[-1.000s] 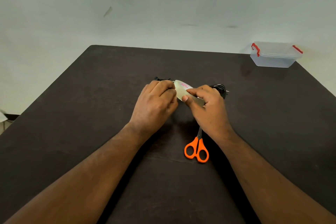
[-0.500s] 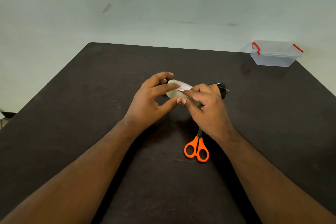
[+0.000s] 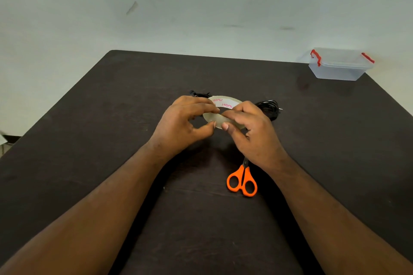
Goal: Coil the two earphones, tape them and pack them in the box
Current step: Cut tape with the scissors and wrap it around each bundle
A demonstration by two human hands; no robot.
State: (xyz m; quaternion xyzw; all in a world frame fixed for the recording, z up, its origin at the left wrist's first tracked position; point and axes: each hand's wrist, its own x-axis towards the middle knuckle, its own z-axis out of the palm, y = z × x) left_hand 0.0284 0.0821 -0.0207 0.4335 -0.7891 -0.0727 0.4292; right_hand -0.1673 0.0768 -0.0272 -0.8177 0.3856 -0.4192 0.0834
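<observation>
A dark table [image 3: 89, 140] fills most of the view, with a pale wall [image 3: 201, 6] behind it. At the far right corner of the table a clear plastic box [image 3: 339, 67] with red clips is placed, its lid on; it is well apart from the hands, probably kept aside until the packing step.

Near the middle of the table two black earphones are seen. One bundle of earphones [image 3: 269, 108] lies just beyond the right hand and looks already coiled. The other earphone [image 3: 199, 94] is mostly hidden behind the left hand, so its state cannot be told.

The orange scissors [image 3: 242, 182] are laid flat close to the right wrist, handles toward the person (a sensible place, since the tape will need cutting soon).

Both forearms are stretched forward and meet above the table centre. The roll of tape [image 3: 223, 105] is held between the two hands, lifted a little and tilted, so that its edge can be reached. The right hand [image 3: 252, 131] is closed on the roll, with fingers curled over its outer side and the thumb pressed on the near edge. The left hand [image 3: 183, 123] pinches the near rim of the roll with thumb and forefinger, the other fingers bent loosely. It is judged that the free end of the tape is being searched for or peeled; a loose end cannot be made out clearly. The taping is judged not yet done.
</observation>
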